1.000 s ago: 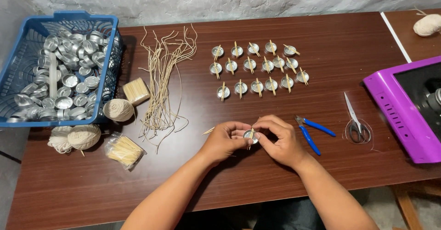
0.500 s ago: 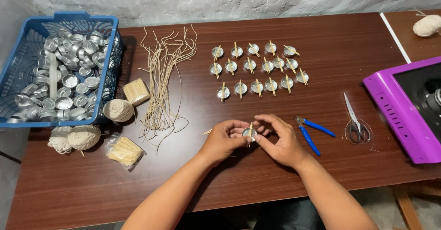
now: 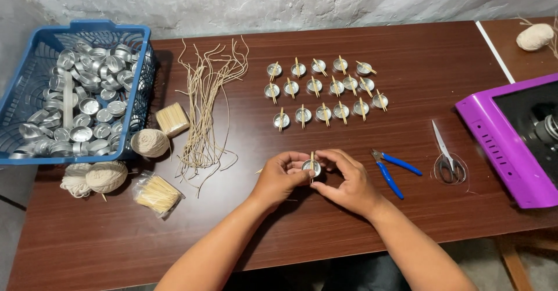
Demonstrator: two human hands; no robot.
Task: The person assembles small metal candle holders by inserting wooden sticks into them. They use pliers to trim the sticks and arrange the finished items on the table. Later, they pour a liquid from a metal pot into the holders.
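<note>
Both hands meet near the front edge of the table [image 3: 407,47]: the left hand [image 3: 278,178] and the right hand [image 3: 346,180] pinch a small metal cup [image 3: 310,166] between their fingertips, a thin stick [image 3: 312,162] lying across its top. Just right of them lie blue pliers [image 3: 390,169], then scissors [image 3: 446,154]. Rows of finished cups [image 3: 323,91] sit toward the back edge, loose wicks [image 3: 206,105] to their left, and a blue basket [image 3: 35,158] of empty cups on the left edge.
</note>
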